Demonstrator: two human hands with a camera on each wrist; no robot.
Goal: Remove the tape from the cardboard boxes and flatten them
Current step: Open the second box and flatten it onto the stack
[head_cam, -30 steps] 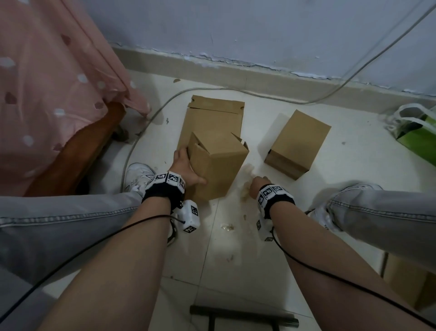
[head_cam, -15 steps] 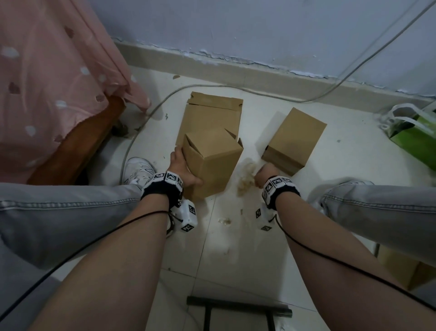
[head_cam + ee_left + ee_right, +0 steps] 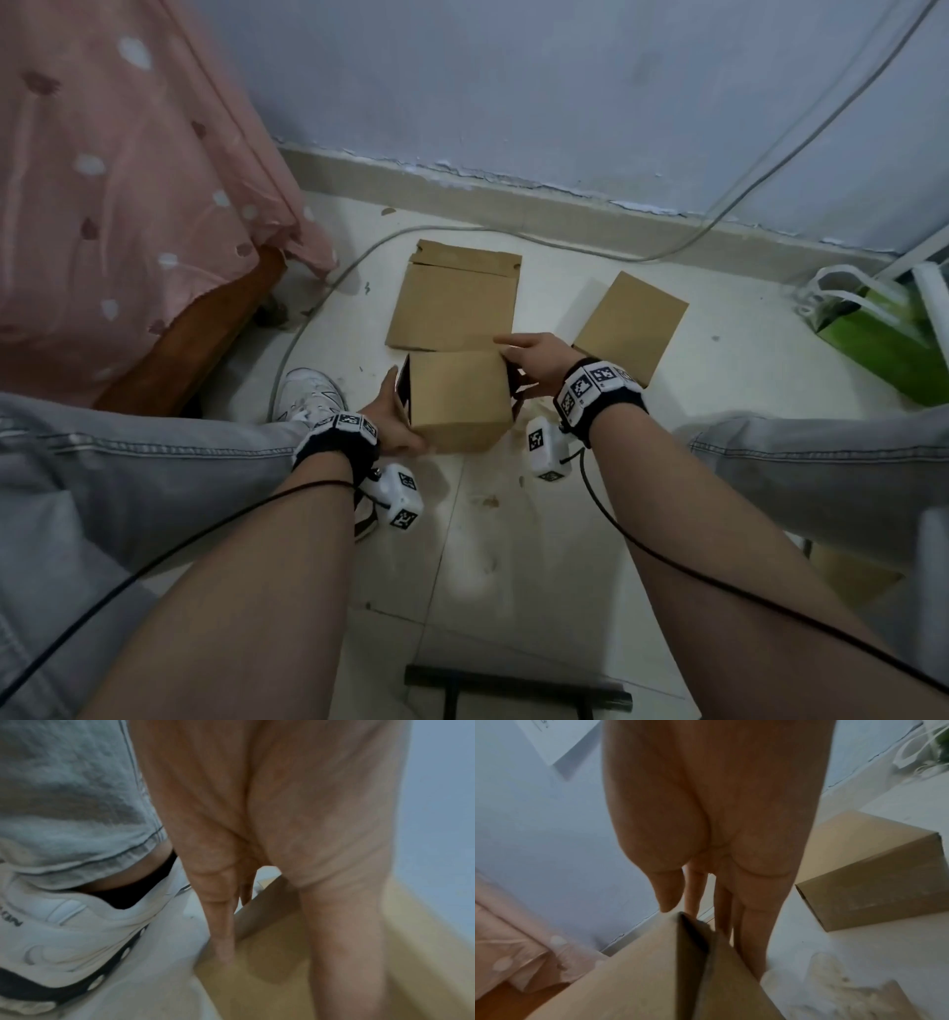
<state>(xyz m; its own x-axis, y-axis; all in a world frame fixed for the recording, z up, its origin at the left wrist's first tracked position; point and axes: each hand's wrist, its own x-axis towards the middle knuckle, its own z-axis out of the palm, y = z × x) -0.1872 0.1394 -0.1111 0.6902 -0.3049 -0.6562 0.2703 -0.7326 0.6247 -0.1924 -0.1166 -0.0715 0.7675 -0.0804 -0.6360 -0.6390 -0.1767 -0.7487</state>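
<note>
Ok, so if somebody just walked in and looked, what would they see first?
Probably the brown cardboard box in the middle of the floor, with the left hand and the right hand pressed against its two open ends. Just behind it lies a flattened box, and to the right sits another closed box. The big pink spotted cloth on the left stands out too.

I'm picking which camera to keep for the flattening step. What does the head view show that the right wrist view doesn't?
Only the head view shows the left hand, the flattened box lying behind, and both legs. Only the right wrist view shows the crumpled tape on the floor and the open end flaps up close. Both show the right hand on the held box and the closed box.
</note>
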